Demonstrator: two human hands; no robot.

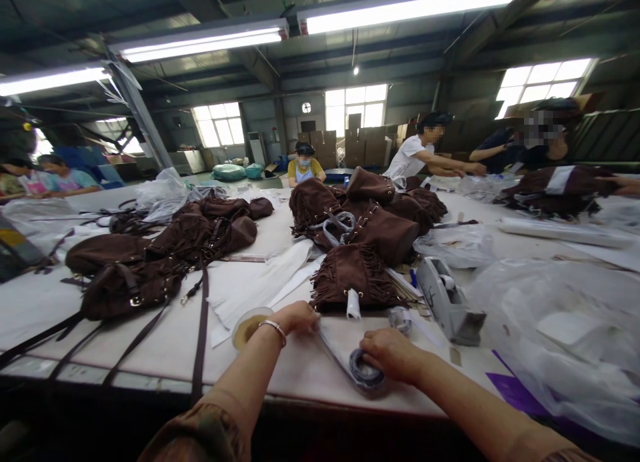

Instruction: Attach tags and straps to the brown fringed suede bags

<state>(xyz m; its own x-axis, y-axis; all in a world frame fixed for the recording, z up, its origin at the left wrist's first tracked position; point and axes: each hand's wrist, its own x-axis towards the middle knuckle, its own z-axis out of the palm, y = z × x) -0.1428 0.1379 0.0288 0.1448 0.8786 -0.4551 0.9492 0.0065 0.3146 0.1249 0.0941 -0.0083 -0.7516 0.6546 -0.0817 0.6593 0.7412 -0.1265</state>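
My right hand is closed on a dark grey coil, which looks like a rolled strap inside a clear plastic bag. From the coil the clear plastic stretches up and left to my left hand, whose fingers pinch its other end. Just beyond my hands lies a brown fringed bag with a white wrapped piece on its front. A second small coil in plastic rests behind my right hand. Beside my left wrist is a tape roll, partly covered by my forearm.
A grey tape dispenser stands right of the fringed bag. Brown bags are piled at centre and left, their straps hanging over the front edge. Clear plastic bags cover the right side. Co-workers sit or stand around the table.
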